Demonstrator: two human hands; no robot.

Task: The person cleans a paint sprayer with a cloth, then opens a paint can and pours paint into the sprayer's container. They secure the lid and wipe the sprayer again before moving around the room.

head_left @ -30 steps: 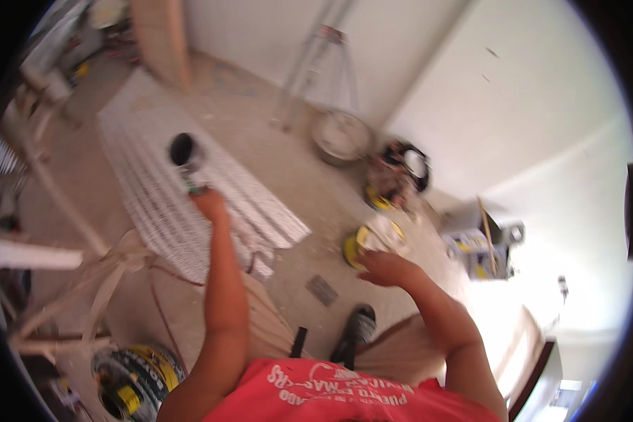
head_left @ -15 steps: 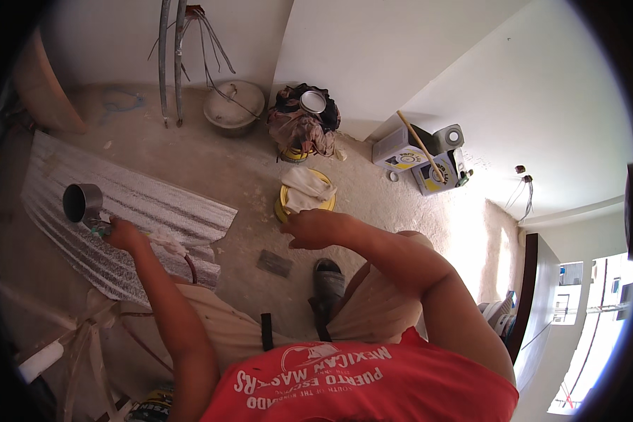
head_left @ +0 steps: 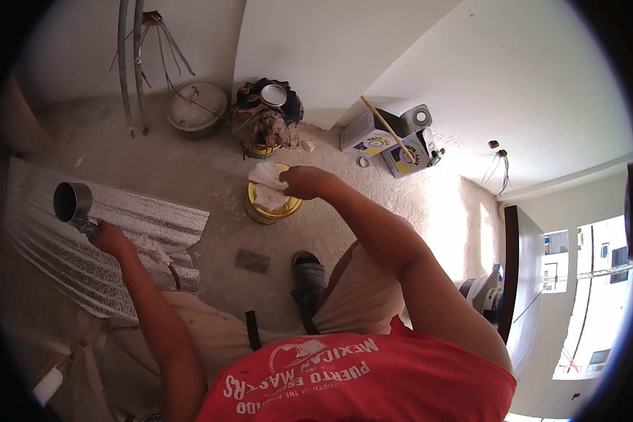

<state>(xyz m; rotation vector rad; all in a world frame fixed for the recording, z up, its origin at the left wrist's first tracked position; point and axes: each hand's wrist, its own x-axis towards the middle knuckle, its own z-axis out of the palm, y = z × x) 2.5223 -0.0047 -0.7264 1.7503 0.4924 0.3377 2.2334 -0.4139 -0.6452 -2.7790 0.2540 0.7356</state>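
My left hand is wrapped around the handle of a spray gun with a grey, open-topped cup, held out over a silvery foil sheet. A dark red hose trails from beneath that hand. My right hand pinches the edge of a white cloth, which is draped over the mouth of a yellow can on the floor. The cloth partly hides what is inside the can.
Beyond the can, a dark bundled cloth with a round lid covers another container. A covered basin sits by hanging conduits. Boxes and a stick stand at the wall. A flat grey block lies near my sandalled foot.
My right hand has moved from the can's near rim to its far right side and now grips the cloth, which is partly lifted. The spray gun stays in my left hand.
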